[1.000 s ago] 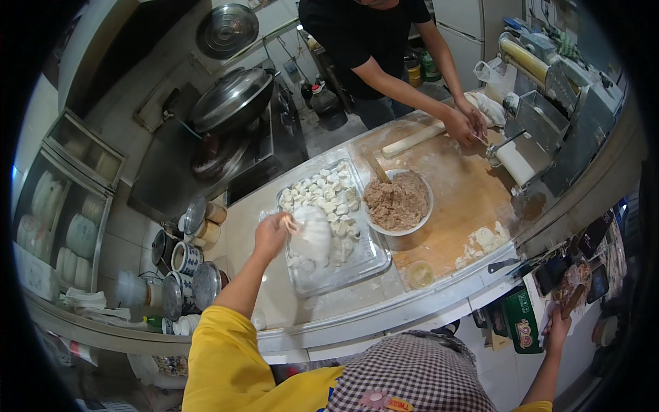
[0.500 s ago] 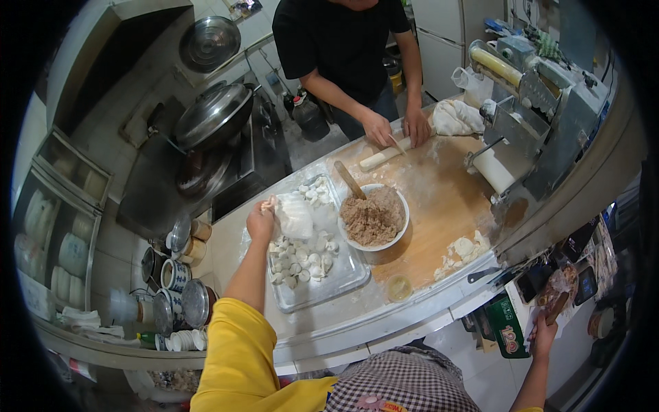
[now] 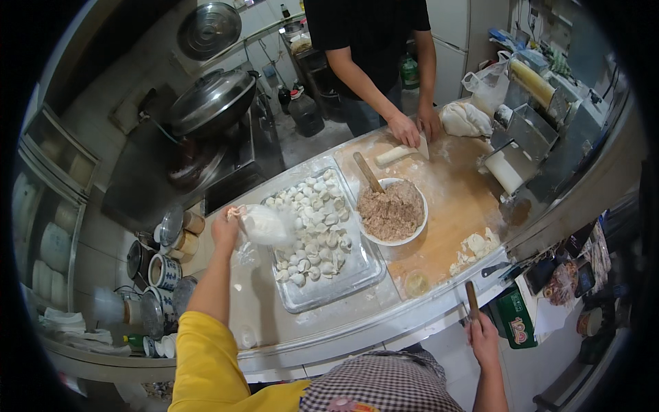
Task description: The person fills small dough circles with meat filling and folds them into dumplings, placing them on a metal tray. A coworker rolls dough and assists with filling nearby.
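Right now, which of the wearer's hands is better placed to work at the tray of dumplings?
Left. The left hand already grips a clear plastic bag over the tray of dumplings. The right hand is off the counter's near edge, holding a wooden-handled tool.

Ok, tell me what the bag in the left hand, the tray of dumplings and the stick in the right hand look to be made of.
The bag held by the left hand looks like thin clear plastic film: translucent, crinkled, with white contents showing through. The tray seems to be shiny metal or a film-lined pan: pale, reflective rim. The stick in the right hand looks like plain wood: brown and matt, though small in view.
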Tool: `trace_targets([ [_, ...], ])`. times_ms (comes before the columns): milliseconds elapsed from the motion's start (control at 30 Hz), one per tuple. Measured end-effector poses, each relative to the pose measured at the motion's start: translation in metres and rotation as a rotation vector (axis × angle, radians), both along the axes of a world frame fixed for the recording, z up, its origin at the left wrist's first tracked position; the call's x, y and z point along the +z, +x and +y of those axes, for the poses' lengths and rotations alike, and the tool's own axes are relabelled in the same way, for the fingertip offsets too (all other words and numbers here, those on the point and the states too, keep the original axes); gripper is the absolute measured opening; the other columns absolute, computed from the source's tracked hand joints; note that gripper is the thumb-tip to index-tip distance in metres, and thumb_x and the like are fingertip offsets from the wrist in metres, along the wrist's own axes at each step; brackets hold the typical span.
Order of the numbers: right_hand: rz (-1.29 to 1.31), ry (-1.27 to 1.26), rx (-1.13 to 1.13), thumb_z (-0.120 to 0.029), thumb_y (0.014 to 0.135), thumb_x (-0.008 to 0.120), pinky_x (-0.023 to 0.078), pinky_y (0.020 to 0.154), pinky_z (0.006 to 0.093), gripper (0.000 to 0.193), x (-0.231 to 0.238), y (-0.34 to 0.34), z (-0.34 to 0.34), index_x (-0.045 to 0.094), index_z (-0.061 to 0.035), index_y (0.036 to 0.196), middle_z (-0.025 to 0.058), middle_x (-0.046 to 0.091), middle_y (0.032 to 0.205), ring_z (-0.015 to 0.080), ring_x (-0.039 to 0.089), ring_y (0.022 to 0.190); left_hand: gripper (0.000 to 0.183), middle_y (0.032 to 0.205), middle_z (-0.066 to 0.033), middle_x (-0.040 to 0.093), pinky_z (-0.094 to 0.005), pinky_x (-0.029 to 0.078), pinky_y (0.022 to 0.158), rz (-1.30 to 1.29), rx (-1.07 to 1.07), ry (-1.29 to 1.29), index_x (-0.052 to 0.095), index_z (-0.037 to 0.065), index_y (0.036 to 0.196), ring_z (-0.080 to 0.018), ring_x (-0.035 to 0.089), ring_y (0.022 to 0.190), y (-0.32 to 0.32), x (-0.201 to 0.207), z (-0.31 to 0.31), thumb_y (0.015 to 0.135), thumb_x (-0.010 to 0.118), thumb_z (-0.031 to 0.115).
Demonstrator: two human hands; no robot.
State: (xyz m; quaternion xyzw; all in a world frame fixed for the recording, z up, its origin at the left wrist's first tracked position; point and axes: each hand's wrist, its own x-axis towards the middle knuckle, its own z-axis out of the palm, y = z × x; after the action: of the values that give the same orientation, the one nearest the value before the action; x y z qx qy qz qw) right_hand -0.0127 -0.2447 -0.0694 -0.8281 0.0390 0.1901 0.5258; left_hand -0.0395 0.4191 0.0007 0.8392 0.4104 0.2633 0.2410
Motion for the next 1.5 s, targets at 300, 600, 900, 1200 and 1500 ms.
trace_targets([
  [300, -0.587, -0.684, 0.226, -0.004, 0.082, 0.064, 0.046, 0.092, 0.0446, 0.036, -0.017, 0.076, 0.088, 0.065, -0.0042, 0.119, 0.0187, 0.063, 0.109, 0.0379, 0.056, 0.102, 0.022, 0.09, -0.0127, 0.068, -0.0406, 0.051, 0.074, 0.21, -0.321, 0.206, 0.073, 0.012, 0.099, -0.0306, 0.066, 0.086, -0.08, 0.015, 0.04, 0.08, 0.063, 0.011],
  [600, -0.156, -0.009, 0.491, -0.008, 0.09, 0.059, 0.051, 0.089, 0.0395, 0.029, -0.012, -0.001, 0.195, 0.061, 0.0018, 0.117, 0.0185, 0.063, 0.118, 0.0364, 0.064, 0.099, 0.022, 0.084, -0.0129, 0.063, -0.0452, 0.05, 0.073, 0.443, -0.27, 0.386, 0.073, 0.016, 0.097, -0.0355, 0.062, 0.084, -0.141, -0.013, 0.058, 0.076, 0.068, 0.018],
  [900, 0.808, 0.342, -0.139, -0.009, 0.097, 0.05, 0.063, 0.066, 0.0382, 0.028, -0.103, -0.016, 0.352, 0.048, 0.0151, 0.113, 0.0275, 0.065, 0.101, 0.0316, 0.071, 0.083, 0.034, 0.122, -0.0203, 0.056, -0.05, 0.042, 0.098, 0.448, -0.571, 0.401, 0.068, 0.012, 0.111, -0.0399, 0.051, 0.116, -0.092, -0.034, 0.037, 0.076, 0.066, 0.012],
  [1200, 0.737, 0.334, -0.047, -0.014, 0.098, 0.051, 0.063, 0.064, 0.0407, 0.032, -0.088, -0.032, 0.334, 0.048, 0.0174, 0.104, 0.0278, 0.068, 0.091, 0.0343, 0.071, 0.074, 0.054, 0.145, -0.024, 0.042, -0.0551, 0.027, 0.113, 0.405, -0.639, 0.229, 0.052, 0.008, 0.135, -0.044, 0.035, 0.136, 0.011, -0.115, 0.012, 0.089, 0.063, 0.035],
  [1500, 0.672, 0.238, 0.095, -0.018, 0.1, 0.051, 0.061, 0.064, 0.0379, 0.035, -0.107, -0.017, 0.335, 0.05, 0.0166, 0.098, 0.0308, 0.068, 0.088, 0.0333, 0.071, 0.07, 0.056, 0.16, -0.0111, 0.026, -0.0701, 0.004, 0.113, 0.502, -0.618, 0.173, 0.049, 0.032, 0.144, -0.0451, 0.018, 0.146, 0.008, -0.139, -0.062, 0.092, 0.055, 0.051],
])
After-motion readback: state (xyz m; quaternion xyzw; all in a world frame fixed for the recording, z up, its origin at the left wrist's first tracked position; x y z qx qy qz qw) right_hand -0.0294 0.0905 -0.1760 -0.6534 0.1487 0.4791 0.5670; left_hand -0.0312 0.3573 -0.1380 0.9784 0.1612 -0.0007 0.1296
